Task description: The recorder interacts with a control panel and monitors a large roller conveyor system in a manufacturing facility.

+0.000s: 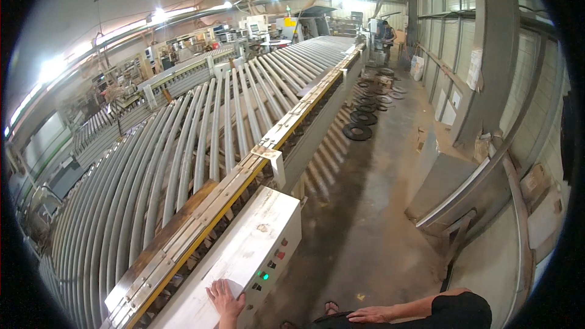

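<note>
My left hand (224, 297) lies flat, fingers spread, on the top of a white control box (244, 250) fixed to the side of a long roller conveyor (201, 140). The box's side face carries small coloured buttons and a lit green lamp (264, 276). My right hand (373, 314) rests against my dark clothing at the bottom edge, fingers loosely extended and holding nothing. A sandalled foot (331, 308) shows just beside it on the concrete floor.
The conveyor's yellow-edged side rail (286, 125) runs away to the far end. Black rings (357, 131) lie in a row on the floor aisle. A metal cabinet (442, 173) and wall framing stand on the right. A person (386, 31) stands far off.
</note>
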The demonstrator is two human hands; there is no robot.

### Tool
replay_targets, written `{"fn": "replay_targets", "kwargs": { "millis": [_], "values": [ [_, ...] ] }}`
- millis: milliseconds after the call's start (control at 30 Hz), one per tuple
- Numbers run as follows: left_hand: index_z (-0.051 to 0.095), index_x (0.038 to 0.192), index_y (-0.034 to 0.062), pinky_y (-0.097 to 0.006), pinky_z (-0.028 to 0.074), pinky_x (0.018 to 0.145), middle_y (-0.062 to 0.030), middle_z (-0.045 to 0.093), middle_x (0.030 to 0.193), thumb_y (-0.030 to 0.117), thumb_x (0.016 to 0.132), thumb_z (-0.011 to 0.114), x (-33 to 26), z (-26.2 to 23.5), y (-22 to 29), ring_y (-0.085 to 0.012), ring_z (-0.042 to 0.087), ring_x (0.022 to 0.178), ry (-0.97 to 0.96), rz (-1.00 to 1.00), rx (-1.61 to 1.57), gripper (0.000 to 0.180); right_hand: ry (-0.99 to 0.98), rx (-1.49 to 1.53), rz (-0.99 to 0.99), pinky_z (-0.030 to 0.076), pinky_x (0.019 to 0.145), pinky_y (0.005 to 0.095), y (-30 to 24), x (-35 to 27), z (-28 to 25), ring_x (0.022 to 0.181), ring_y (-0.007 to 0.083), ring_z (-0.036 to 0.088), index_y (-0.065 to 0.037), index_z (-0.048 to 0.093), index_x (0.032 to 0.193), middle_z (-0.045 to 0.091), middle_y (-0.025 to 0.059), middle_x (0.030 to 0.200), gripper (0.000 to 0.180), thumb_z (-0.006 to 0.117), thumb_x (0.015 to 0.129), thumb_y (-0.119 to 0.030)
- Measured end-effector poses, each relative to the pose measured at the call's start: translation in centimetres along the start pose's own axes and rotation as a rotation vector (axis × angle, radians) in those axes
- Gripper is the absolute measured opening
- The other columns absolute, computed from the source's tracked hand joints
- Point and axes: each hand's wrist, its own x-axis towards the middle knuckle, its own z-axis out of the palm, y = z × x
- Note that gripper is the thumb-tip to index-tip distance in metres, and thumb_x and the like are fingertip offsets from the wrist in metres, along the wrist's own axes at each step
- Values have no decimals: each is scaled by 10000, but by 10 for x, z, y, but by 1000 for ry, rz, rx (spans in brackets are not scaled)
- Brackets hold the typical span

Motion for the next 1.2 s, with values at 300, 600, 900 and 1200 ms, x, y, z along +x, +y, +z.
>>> {"fn": "replay_targets", "kwargs": {
  "millis": [300,600,900,1200],
  "values": [
    [478,1274,-32,-585,112,1131,-189,469,1307,436,653,702,1,-7,3,-377,329,1305,12,24,13,809,30,1,-25,320,1088,445,-4,1,-3,1337,357,340,-172,114,1501,215,175,1518,593,349,961,-100],
    [484,1276,-12,-580,121,1129,-177,459,1316,452,663,711,0,-6,0,-364,322,1312,-3,3,19,802,-115,140,329,224,1125,455,-72,29,-52,1380,310,248,-163,174,1487,220,141,1522,531,302,977,-242],
    [493,1263,-7,-590,153,1113,-178,464,1296,446,654,716,1,-8,1,-369,346,1288,25,21,39,791,-281,414,818,79,1177,457,-153,63,-109,1442,240,116,-121,271,1460,225,85,1532,560,236,994,-430],
    [497,1250,-9,-600,159,1105,-177,469,1284,440,651,717,-1,-8,0,-374,351,1282,29,22,53,780,-287,369,747,98,1174,440,-138,57,-98,1436,246,129,-131,253,1465,218,88,1527,530,232,997,-381]
  ]
}}
